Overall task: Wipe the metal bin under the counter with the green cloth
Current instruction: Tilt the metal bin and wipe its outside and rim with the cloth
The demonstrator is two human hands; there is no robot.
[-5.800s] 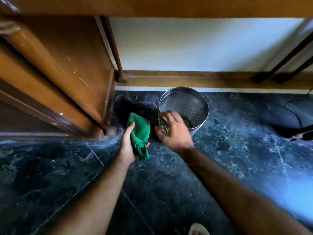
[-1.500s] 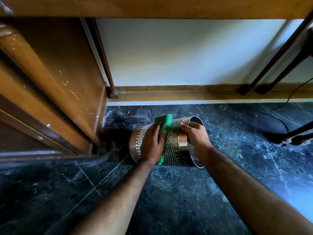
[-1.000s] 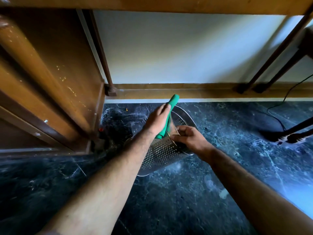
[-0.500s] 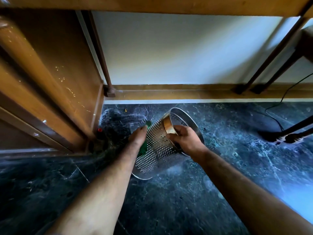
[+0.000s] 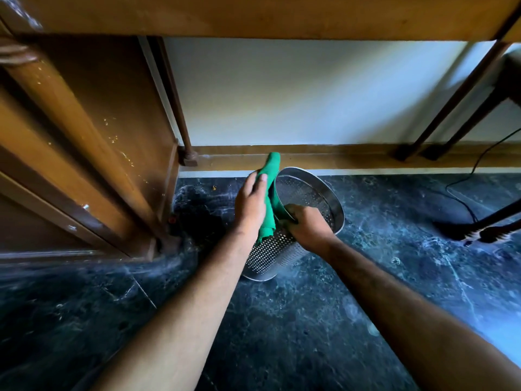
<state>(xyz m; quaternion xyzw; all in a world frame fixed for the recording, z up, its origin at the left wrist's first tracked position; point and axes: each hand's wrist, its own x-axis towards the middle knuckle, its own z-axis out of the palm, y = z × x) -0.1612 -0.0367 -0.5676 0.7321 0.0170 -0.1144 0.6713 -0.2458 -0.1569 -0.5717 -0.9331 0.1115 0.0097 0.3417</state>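
Since half a second ago the left hand (image 5: 251, 206) has come up from the bin's far left side to its rim, bringing the folded green cloth (image 5: 270, 193) back into plain sight. The perforated cylindrical metal bin (image 5: 275, 249) rests tilted on the dark green marble floor (image 5: 310, 320), its base toward the camera and its open mouth leaning away toward the wall, just beside the corner of the brown wooden cabinet (image 5: 93, 142). The cloth is pressed flat against the left part of the rim under the left hand's fingers (image 5: 262, 180), which lie nearly straight along it; one end of the cloth sticks up past the fingertips, the other hangs down over the holed wall. The right hand (image 5: 306, 227) grips the near rim, its fingers curled over the edge and closed on the metal. Above runs the wooden underside of the worktop (image 5: 267, 15), with a white wall (image 5: 310, 94) and a wooden skirting board (image 5: 324, 159) behind the bin. Dark slanted furniture legs (image 5: 451, 103) and a thin black cable (image 5: 462, 190) lie well apart to the right.
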